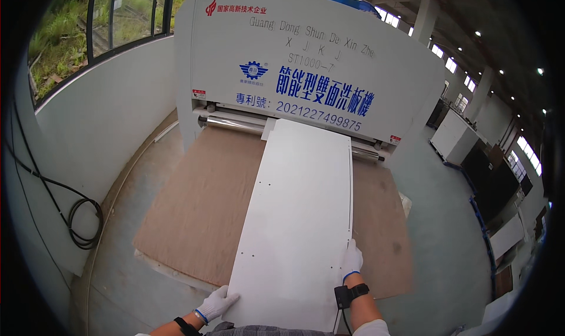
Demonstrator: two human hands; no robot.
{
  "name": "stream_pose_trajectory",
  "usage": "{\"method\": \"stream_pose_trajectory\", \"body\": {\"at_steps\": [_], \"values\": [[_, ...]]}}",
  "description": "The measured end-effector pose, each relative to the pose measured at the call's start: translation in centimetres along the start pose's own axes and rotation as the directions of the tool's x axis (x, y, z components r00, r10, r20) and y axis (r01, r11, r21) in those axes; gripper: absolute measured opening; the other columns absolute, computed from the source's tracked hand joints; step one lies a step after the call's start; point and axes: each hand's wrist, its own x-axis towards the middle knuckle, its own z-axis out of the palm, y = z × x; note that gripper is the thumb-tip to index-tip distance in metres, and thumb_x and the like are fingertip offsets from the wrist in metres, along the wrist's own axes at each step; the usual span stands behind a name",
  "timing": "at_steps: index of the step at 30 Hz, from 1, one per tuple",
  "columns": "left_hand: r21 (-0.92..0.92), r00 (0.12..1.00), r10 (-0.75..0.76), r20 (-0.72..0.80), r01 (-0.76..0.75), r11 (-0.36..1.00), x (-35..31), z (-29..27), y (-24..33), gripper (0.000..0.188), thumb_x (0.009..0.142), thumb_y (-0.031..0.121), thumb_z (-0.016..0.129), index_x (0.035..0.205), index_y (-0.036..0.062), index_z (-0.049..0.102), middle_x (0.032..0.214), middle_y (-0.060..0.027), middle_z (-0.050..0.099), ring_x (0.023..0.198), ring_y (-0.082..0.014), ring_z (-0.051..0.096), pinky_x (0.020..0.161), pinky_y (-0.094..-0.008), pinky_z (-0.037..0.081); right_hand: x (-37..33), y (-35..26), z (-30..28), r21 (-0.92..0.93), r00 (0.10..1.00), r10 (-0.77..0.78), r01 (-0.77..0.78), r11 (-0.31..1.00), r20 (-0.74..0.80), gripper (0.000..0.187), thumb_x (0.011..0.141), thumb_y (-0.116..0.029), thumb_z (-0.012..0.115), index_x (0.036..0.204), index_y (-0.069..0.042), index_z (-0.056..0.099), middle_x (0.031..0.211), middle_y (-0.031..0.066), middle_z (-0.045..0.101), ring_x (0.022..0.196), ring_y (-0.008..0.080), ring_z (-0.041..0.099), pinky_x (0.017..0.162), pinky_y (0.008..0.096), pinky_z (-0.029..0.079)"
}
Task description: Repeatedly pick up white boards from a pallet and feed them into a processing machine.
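Note:
A long white panel [294, 218] with small drilled holes and a groove along its right side lies lengthwise in front of me. Its far end reaches the roller [235, 124] at the machine's slot, and its near end comes up against my body. My left hand [218, 304], in a white knit glove, holds the panel's left edge near the close end, its fingertips partly hidden. Farther forward, my right hand [353, 259], gloved too, is closed on the right edge, with fingers partly out of sight. Black straps circle both wrists.
The big white machine [318, 53] spans the far side. Under the panel is a brown board [200, 200] on a pale base. Black cable [85, 224] hangs coiled by the left wall below windows. White and dark boards [494, 171] stand at the right beyond a grey floor.

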Motion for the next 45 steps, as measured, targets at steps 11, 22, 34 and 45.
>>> {"method": "stream_pose_trajectory", "body": {"at_steps": [11, 22, 34, 45], "values": [[-0.115, 0.997, 0.03, -0.072, -0.039, 0.993, 1.6, 2.2, -2.6, 0.049, 0.086, 0.037, 0.063, 0.115, -0.0011, 0.056, 0.106, -0.0142, 0.065, 0.097, -0.0213, 0.062, 0.084, -0.0325, 0.049, 1.3, -1.1, 1.2, -0.031, 0.993, 0.01, -0.006, 0.999, 0.12, 0.063, 0.091, -0.047, 0.031, 0.085, 0.006, 0.064, 0.089, 0.0263, 0.064, 0.089, 0.0407, 0.061, 0.08, 0.0463, 0.044], [-0.06, 0.995, 0.005, -0.104, -0.011, 0.998, 1.3, 2.5, -0.1, 0.048, 0.085, 0.036, 0.065, 0.112, -0.0024, 0.056, 0.103, -0.0144, 0.066, 0.095, -0.0202, 0.063, 0.083, -0.0319, 0.049, 3.3, -0.3, 2.0, -0.119, 0.989, 0.034, -0.017, 0.993, 0.144, 0.065, 0.092, -0.048, 0.029, 0.09, 0.007, 0.064, 0.095, 0.0281, 0.063, 0.096, 0.0433, 0.059, 0.086, 0.0469, 0.043], [-0.154, 0.995, 0.041, -0.087, -0.054, 0.987, 3.4, 3.2, -3.0, 0.044, 0.087, 0.03, 0.064, 0.113, -0.004, 0.055, 0.103, -0.0145, 0.066, 0.093, -0.0197, 0.062, 0.081, -0.0317, 0.05, 4.5, 0.6, 2.8, -0.155, 0.985, -0.002, 0.029, 0.988, 0.171, 0.065, 0.093, -0.048, 0.029, 0.093, 0.007, 0.064, 0.098, 0.0288, 0.063, 0.098, 0.0432, 0.059, 0.088, 0.0474, 0.043], [-0.205, 0.987, 0.038, -0.156, -0.07, 0.976, 4.7, 1.7, 2.0, 0.039, 0.089, 0.026, 0.06, 0.112, -0.0047, 0.055, 0.099, -0.0125, 0.066, 0.089, -0.0168, 0.061, 0.079, -0.0305, 0.049, 7.3, -1.2, 3.9, -0.13, 0.984, 0.01, 0.013, 0.991, 0.177, 0.066, 0.092, -0.05, 0.032, 0.095, 0.007, 0.064, 0.1, 0.0294, 0.062, 0.099, 0.0437, 0.059, 0.088, 0.0478, 0.043]]}}
